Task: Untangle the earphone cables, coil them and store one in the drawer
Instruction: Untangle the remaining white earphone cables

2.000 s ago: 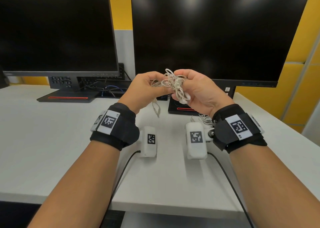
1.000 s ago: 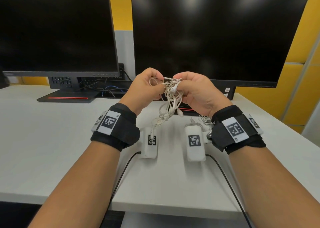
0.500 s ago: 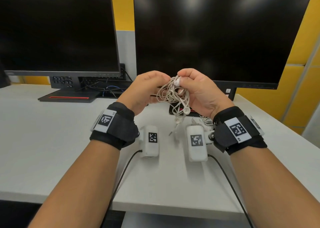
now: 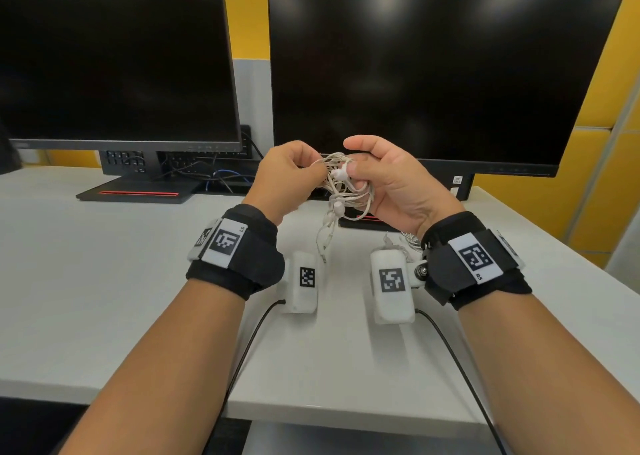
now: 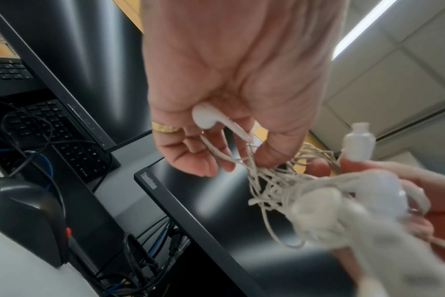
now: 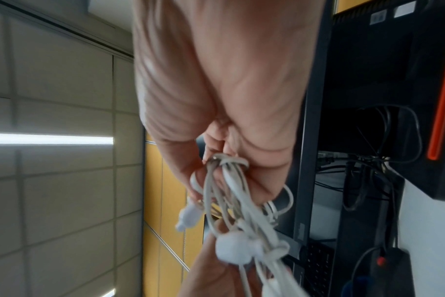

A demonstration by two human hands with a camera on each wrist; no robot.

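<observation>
A tangle of white earphone cables (image 4: 346, 191) hangs in the air between both hands, above the white desk (image 4: 104, 281). My left hand (image 4: 311, 172) pinches strands at the tangle's left side and holds one earbud (image 5: 203, 118) against its palm. My right hand (image 4: 349, 169) grips the right side, cables bunched over its curled fingers (image 6: 229, 170), thumb raised. Other earbuds (image 6: 231, 249) dangle from the bundle. A loose end with a plug (image 4: 323, 253) hangs toward the desk. More white cable (image 4: 405, 241) lies on the desk behind my right wrist. No drawer is in view.
Two dark monitors (image 4: 114, 56) (image 4: 433, 66) stand at the back of the desk, their bases (image 4: 138, 193) and black leads behind my hands. A black keyboard (image 5: 71, 144) sits under the left screen. The desk's front edge (image 4: 311, 416) runs below my forearms.
My hands have turned and worked the tangle. My right thumb has lifted off it, and a loop with the plug end now hangs lower toward the desk.
</observation>
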